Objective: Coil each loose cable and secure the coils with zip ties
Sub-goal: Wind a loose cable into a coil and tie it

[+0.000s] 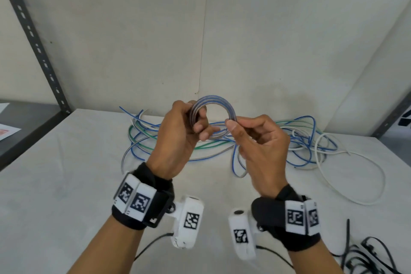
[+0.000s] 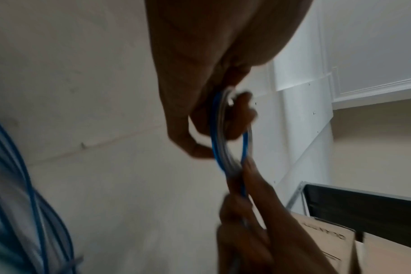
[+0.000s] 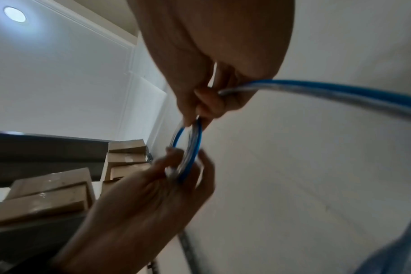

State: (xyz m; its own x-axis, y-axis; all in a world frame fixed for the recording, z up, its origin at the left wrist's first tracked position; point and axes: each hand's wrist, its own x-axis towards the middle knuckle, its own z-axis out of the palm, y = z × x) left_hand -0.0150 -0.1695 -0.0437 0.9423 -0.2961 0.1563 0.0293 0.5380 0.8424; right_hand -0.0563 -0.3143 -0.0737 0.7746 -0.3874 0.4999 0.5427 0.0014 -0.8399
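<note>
A small coil [image 1: 214, 98] of blue and grey cable is held up above the white table [image 1: 66, 184]. My left hand [image 1: 196, 123] grips the coil's left side, fingers curled through the ring. My right hand [image 1: 232, 124] pinches the coil's right side between thumb and forefinger. In the left wrist view the coil [image 2: 215, 133] shows edge-on in my left hand [image 2: 221, 133], with my right hand [image 2: 246, 213] below. In the right wrist view my right hand [image 3: 200, 111] holds the coil [image 3: 196, 144], and the cable's loose tail [image 3: 340, 90] runs off to the right.
A tangle of loose blue, green and white cables [image 1: 307, 140] lies on the table behind my hands. Black zip ties [image 1: 367, 251] lie at the near right corner. A grey shelf post [image 1: 33, 35] stands on the left. Cardboard boxes [image 3: 47, 194] sit on a shelf.
</note>
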